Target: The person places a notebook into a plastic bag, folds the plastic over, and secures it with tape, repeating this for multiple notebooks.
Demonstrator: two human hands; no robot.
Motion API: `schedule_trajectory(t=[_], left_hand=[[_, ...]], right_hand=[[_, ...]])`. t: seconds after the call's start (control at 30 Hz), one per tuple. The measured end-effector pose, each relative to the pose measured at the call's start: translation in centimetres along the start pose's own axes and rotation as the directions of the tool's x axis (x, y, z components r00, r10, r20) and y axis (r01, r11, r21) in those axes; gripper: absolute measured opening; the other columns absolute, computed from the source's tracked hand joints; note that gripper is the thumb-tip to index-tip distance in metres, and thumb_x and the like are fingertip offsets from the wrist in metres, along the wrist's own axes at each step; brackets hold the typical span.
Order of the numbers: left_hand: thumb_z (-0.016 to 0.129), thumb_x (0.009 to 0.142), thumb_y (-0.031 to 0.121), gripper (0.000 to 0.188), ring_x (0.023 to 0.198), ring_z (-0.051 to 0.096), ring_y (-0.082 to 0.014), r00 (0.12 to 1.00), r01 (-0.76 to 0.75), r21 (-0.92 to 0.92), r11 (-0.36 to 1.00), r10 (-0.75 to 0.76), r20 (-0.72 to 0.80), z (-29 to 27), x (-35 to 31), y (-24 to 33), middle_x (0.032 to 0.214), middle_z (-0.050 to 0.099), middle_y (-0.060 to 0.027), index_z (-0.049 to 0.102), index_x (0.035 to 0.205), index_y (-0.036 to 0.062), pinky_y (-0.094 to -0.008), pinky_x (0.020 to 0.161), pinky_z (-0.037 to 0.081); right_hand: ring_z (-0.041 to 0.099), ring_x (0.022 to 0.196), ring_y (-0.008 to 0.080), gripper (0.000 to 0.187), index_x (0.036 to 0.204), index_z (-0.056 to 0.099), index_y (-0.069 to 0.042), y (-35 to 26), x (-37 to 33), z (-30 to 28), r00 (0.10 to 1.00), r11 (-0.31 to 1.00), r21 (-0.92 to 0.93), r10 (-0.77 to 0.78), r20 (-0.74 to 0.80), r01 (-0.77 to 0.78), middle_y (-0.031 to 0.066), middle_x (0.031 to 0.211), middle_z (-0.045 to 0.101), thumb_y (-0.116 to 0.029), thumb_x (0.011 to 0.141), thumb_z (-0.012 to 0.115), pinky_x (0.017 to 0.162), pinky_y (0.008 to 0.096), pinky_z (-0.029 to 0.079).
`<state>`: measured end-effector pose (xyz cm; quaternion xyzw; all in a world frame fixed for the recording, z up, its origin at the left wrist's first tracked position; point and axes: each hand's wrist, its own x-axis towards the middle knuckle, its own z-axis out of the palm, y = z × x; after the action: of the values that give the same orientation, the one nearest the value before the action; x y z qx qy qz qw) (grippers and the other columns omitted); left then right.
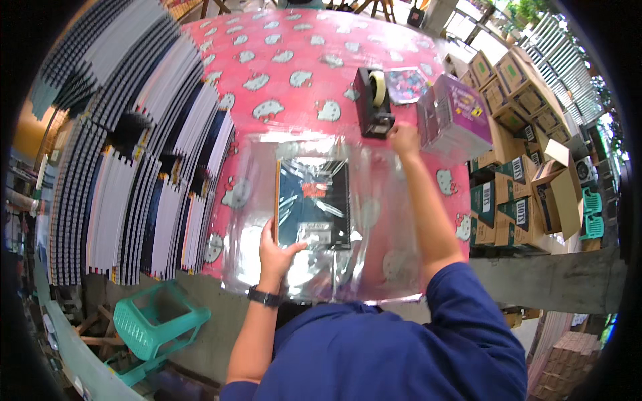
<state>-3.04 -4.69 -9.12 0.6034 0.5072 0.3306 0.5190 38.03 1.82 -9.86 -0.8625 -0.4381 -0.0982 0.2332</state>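
A dark spiral-bound notebook with a red print and a pale label lies on a large sheet of clear plastic film, with shiny film over its cover. My left hand rests at the notebook's lower left corner, thumb and fingers spread apart along its edges. Reaching far forward, my right hand is closed beside the front end of a black tape dispenser, which carries a roll of tape. Whatever its fingertips pinch is too small to make out.
Tall stacks of spiral-bound books line the table's left side. Behind my right hand stand a purple box and a clear bag of colourful bits. Cardboard boxes are piled to the right. A green plastic stool stands lower left.
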Motion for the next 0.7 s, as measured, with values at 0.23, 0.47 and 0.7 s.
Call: schedule_trajectory(t=[0.23, 0.47, 0.7], left_hand=[[0.083, 0.053, 0.017, 0.086, 0.106, 0.049, -0.0253, 0.997, 0.047, -0.137, 0.989, -0.056, -0.060, -1.1, -0.2, -1.8, 0.115, 0.047, -0.0165, 0.038, 0.123, -0.0047, -0.0342, 0.092, 0.040], [0.083, 0.054, 0.021, 0.088, 0.108, 0.047, -0.0266, 1.000, -0.010, -0.148, 0.989, 0.013, 0.017, -0.3, 0.5, -2.4, 0.115, 0.045, -0.0178, 0.036, 0.123, -0.0058, -0.0358, 0.094, 0.039], [0.081, 0.054, 0.047, 0.116, 0.114, 0.040, -0.0386, 0.997, -0.058, 0.255, 0.965, 0.068, -0.029, -0.5, -0.6, 0.7, 0.128, 0.038, -0.0266, 0.018, 0.136, -0.0043, -0.0431, 0.097, 0.033]], right_hand=[[0.057, 0.064, 0.0117, 0.012, 0.081, 0.064, -0.002, -14.0, -7.8, -10.7, 0.291, 0.680, 0.723, -0.720, 0.630, 0.118, 0.0054, 0.070, 0.062, -0.012, 0.075, 0.065, 0.061, 0.0286, 0.046], [0.062, 0.066, 0.0296, 0.055, 0.071, 0.064, -0.001, -20.0, -12.6, -9.8, 0.147, 0.611, 0.314, -0.584, 0.798, 0.726, 0.0133, 0.066, 0.062, -0.054, 0.059, 0.071, 0.060, 0.0373, 0.048], [0.060, 0.083, 0.0283, 0.053, 0.081, 0.065, -0.005, -16.0, -13.4, -9.1, 0.617, 0.791, 0.159, -0.569, 0.544, 0.590, 0.0121, 0.085, 0.063, -0.052, 0.057, 0.074, 0.072, 0.0369, 0.047]])
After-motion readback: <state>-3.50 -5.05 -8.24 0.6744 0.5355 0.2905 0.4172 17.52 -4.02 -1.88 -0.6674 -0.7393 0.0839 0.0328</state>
